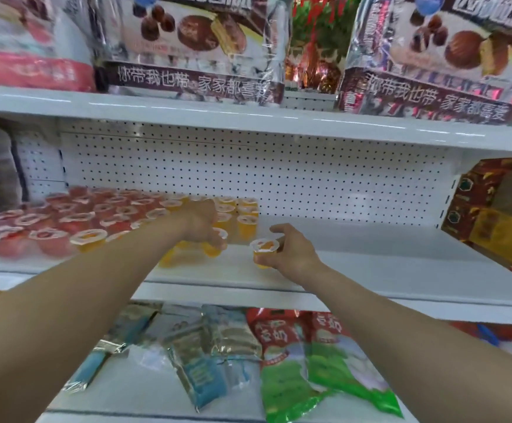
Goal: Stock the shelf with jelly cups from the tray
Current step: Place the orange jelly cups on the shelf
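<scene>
As right hand (pixel 291 251) grips, jelly cup (pixel 264 250) upright

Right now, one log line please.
left hand grips orange cup | right hand grips second orange cup | both at middle shelf

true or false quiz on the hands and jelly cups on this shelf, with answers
1. The right hand grips an orange jelly cup. True.
2. The left hand holds nothing. False: it holds a second orange cup.
3. The red jelly cups stand left of the orange rows. True.
4. The jelly cups stand on the top shelf. False: they are on the middle shelf, beneath the cake bags.
</scene>
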Available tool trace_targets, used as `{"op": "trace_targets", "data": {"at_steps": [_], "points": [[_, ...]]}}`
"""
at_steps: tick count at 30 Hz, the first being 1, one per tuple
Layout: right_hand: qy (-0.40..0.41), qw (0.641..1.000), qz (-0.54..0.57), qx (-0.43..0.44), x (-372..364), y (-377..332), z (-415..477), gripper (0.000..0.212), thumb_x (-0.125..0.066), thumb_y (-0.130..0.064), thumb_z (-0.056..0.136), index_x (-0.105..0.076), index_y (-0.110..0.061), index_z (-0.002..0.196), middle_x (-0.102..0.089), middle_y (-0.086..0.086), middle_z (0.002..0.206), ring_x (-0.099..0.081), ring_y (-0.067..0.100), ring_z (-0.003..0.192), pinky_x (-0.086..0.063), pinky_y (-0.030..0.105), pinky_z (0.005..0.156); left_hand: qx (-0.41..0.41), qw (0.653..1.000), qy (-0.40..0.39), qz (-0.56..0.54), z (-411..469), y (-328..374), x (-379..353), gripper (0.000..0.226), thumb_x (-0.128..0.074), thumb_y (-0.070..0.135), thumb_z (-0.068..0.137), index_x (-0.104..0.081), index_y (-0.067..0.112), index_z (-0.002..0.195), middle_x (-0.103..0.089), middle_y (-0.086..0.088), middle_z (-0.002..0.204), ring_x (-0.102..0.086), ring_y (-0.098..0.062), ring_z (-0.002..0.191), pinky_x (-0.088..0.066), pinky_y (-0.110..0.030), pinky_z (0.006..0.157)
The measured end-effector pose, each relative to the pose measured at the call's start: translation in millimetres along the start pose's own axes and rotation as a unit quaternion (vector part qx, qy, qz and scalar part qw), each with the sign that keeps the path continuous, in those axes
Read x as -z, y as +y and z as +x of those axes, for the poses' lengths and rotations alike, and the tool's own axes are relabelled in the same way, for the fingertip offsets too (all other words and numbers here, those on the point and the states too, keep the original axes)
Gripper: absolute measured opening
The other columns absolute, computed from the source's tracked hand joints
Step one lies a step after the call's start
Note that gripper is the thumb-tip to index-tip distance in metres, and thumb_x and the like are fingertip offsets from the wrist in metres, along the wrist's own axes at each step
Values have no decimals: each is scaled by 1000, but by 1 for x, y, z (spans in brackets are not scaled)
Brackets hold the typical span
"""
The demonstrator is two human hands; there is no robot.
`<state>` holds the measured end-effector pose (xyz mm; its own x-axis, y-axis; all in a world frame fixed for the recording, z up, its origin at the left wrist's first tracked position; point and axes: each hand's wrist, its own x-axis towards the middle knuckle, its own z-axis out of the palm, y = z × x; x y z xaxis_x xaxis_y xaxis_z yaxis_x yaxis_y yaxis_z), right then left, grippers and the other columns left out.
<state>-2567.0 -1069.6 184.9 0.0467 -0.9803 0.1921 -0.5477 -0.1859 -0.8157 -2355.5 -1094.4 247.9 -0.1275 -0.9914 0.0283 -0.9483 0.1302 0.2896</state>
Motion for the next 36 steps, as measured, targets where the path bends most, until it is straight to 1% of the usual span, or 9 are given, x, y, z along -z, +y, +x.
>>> {"op": "trace_targets", "data": {"at_steps": [4, 9, 12, 16, 21, 29, 31, 34, 36], "points": [[6, 1000, -20, -11, -24, -6, 25, 73, -84, -26, 73, -46, -22, 135, -65, 4, 113, -62, 19, 100, -44, 23, 77, -4, 1000, 13, 11, 19, -16, -4, 69, -83, 48, 70, -50, 15, 122, -55, -3, 119, -52, -22, 104, -43, -32, 80], [19, 999, -27, -18, -41, -9, 46, 68, -82, -25, 73, -47, -23, 132, -67, 4, 114, -63, 18, 96, -41, 13, 58, -10, 999, 26, 16, 38, -26, -12, 70, -83, 52, 67, -49, 16, 116, -58, -2, 114, -55, -22, 101, -51, -36, 84], [24, 999, -40, -17, -47, -10, 54, 68, -81, -25, 74, -47, -21, 134, -65, 5, 118, -62, 19, 98, -42, 19, 65, -6, 1000, 22, 19, 42, -29, -12, 70, -81, 53, 69, -47, 16, 118, -58, -3, 115, -55, -22, 100, -51, -36, 83], [18, 999, -43, -18, -46, -13, 55, 68, -79, -23, 78, -45, -18, 137, -63, 6, 122, -58, 17, 94, -42, 17, 64, 7, 1000, 21, 20, 42, -26, -14, 77, -79, 52, 72, -45, 13, 129, -57, -4, 124, -55, -25, 110, -50, -38, 89], [14, 996, -82, 8, -23, -10, 39, 74, -80, -28, 78, -41, -14, 140, -58, 8, 131, -57, 23, 119, -47, 29, 90, 29, 998, 47, 25, 25, -11, -14, 70, -78, 50, 76, -48, 13, 128, -58, -4, 126, -55, -25, 113, -50, -39, 92], [36, 992, -116, 47, 70, -1, -22, 79, -81, -33, 79, -39, -14, 143, -53, 10, 137, -52, 26, 124, -47, 42, 100, 24, 993, 113, 18, -35, 87, -11, 72, -76, 47, 78, -44, 13, 132, -50, -11, 133, -47, -31, 122, -45, -42, 97], [42, 987, -139, 64, 102, 3, -43, 78, -80, -34, 79, -39, -15, 143, -52, 10, 138, -51, 25, 124, -46, 38, 100, 12, 992, 122, 15, -50, 122, -16, 70, -77, 45, 77, -45, 13, 131, -50, -11, 132, -47, -31, 121, -45, -41, 96], [57, 977, -189, 83, 157, 13, -78, 76, -80, -35, 79, -41, -18, 143, -51, 7, 137, -52, 23, 122, -44, 28, 88, -8, 992, 129, -7, -73, 177, -27, 64, -75, 43, 80, -46, 13, 130, -52, -11, 128, -47, -30, 119, -46, -43, 95], [68, 968, -226, 86, 196, 23, -103, 76, -79, -36, 80, -41, -19, 143, -50, 7, 139, -51, 24, 122, -43, 29, 89, -30, 989, 141, -20, -89, 215, -38, 60, -72, 45, 83, -48, 13, 128, -53, -11, 126, -49, -30, 117, -47, -44, 95]]}}
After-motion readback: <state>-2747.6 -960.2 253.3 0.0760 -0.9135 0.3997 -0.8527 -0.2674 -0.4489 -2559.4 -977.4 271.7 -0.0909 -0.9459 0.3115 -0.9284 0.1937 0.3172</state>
